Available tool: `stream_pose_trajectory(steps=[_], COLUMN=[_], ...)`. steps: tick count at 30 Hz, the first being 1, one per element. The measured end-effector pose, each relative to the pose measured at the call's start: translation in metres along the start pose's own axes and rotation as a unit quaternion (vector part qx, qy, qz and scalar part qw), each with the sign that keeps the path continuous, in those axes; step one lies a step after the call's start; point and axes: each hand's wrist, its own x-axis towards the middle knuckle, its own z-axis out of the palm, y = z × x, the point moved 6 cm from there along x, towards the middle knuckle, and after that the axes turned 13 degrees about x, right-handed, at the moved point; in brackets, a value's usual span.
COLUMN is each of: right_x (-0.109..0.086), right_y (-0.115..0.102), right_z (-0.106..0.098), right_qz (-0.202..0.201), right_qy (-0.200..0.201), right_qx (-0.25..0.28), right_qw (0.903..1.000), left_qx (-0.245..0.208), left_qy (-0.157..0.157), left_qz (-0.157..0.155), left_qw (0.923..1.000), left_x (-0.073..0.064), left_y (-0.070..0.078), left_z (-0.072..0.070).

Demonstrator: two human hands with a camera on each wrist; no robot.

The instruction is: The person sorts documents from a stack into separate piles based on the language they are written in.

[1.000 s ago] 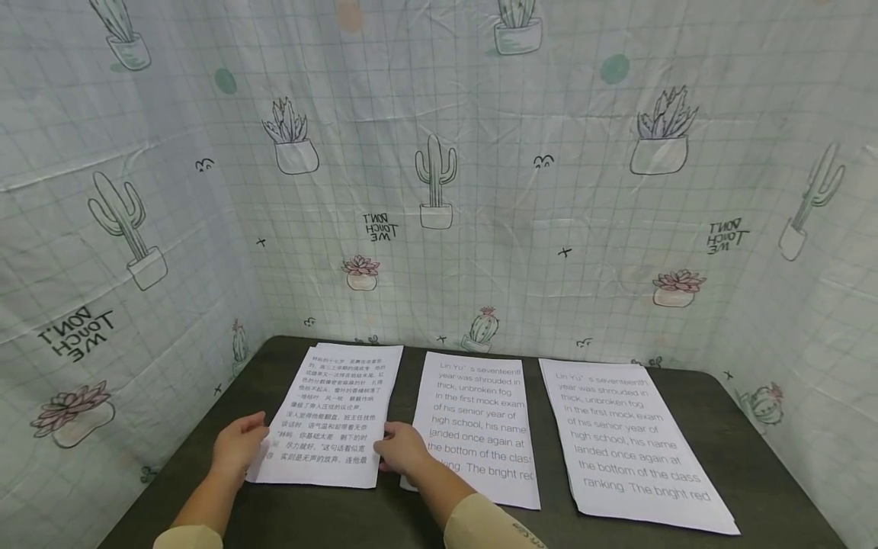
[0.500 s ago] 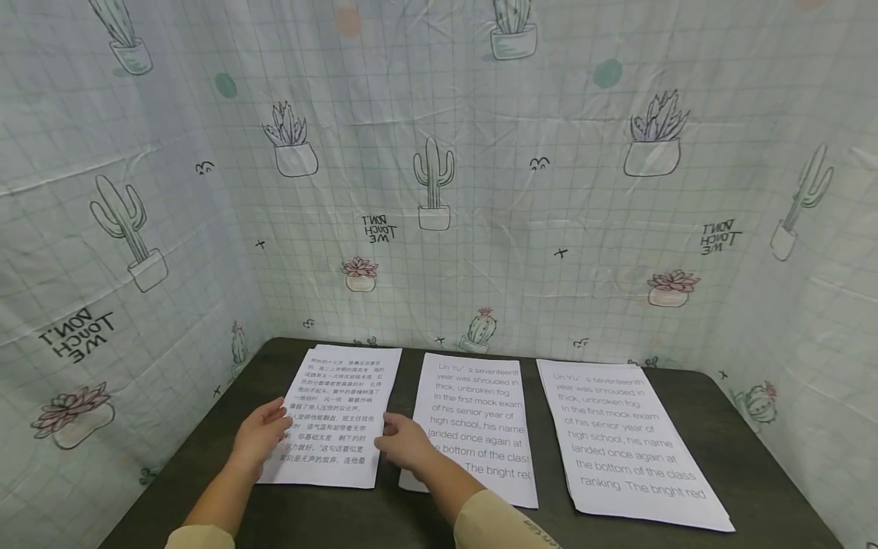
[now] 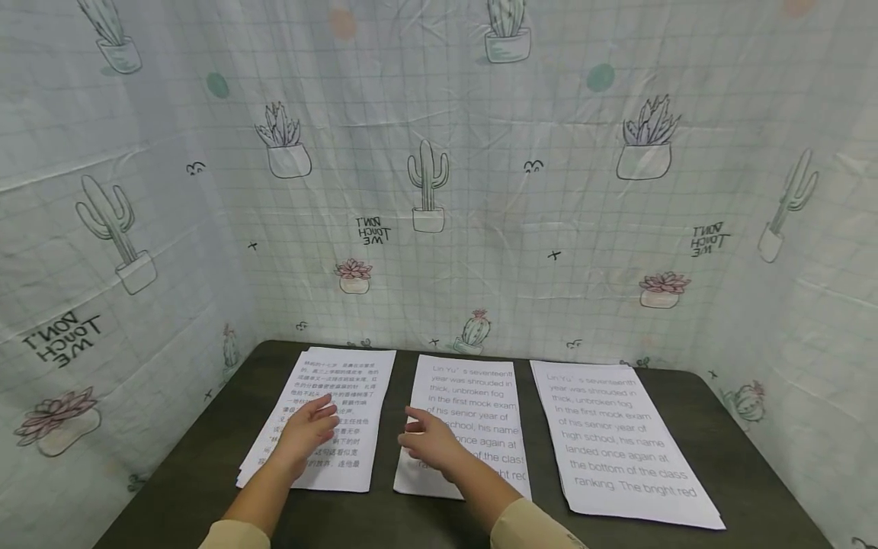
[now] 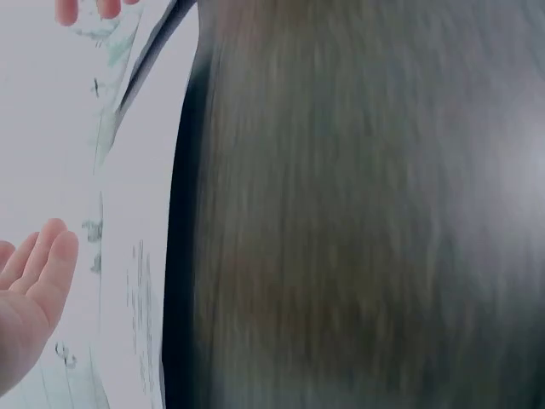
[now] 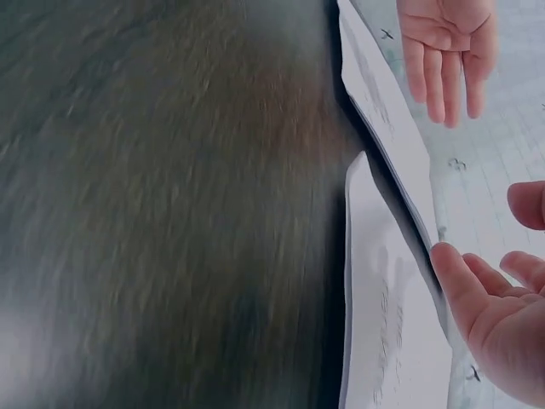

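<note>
Three stacks of printed paper lie side by side on a dark table. My left hand (image 3: 305,436) is over the left stack (image 3: 350,362), which bears Chinese text, and covers some of its lines. My right hand (image 3: 434,444) is over the left part of the middle stack (image 3: 480,396), printed in large English text. Both hands face each other with fingers apart and nothing between them. In the right wrist view, my right hand (image 5: 502,328) and my left hand (image 5: 447,60) appear raised above the paper. The left wrist view also has my left hand (image 4: 38,294) raised, fingers extended.
The right stack (image 3: 617,435), with the same English text, has slightly uneven edges. Dark tabletop (image 3: 384,503) shows between and in front of the stacks. A cactus-printed cloth (image 3: 480,191) encloses the table's back and sides.
Both hands were at the side edges of the left stack. The left hand has moved right over that stack, and the right hand has moved right, off its edge. The stacks look unmoved.
</note>
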Motion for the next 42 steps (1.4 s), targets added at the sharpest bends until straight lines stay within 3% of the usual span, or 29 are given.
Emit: stream_pose_trajectory(steps=[11,21,29,36,42], right_x=[-0.018,-0.033,-0.047,-0.058,-0.065], right_y=[-0.002,0.003,0.010,0.013,0.018], right_z=[-0.040,-0.091,-0.134,-0.161,-0.170], right_qz=[-0.006,-0.002,-0.002,0.004,0.030], right_qy=[0.019,0.081,0.141,0.159,0.164], right_qx=[-0.010,-0.032,-0.031,-0.041,-0.060], right_qw=[0.9998,0.9962,0.9895,0.9864,0.9842], left_qx=[-0.034,-0.029,-0.018,-0.012,0.016], left_qy=[-0.046,-0.083,-0.110,-0.121,-0.118], left_qz=[0.027,0.038,0.036,0.023,-0.007], left_qw=[0.9980,0.9955,0.9931,0.9924,0.9929], left_x=[0.000,0.000,0.006,0.008,0.009], left_y=[0.017,0.027,0.031,0.035,0.030], left_z=[0.043,0.073,0.086,0.093,0.097])
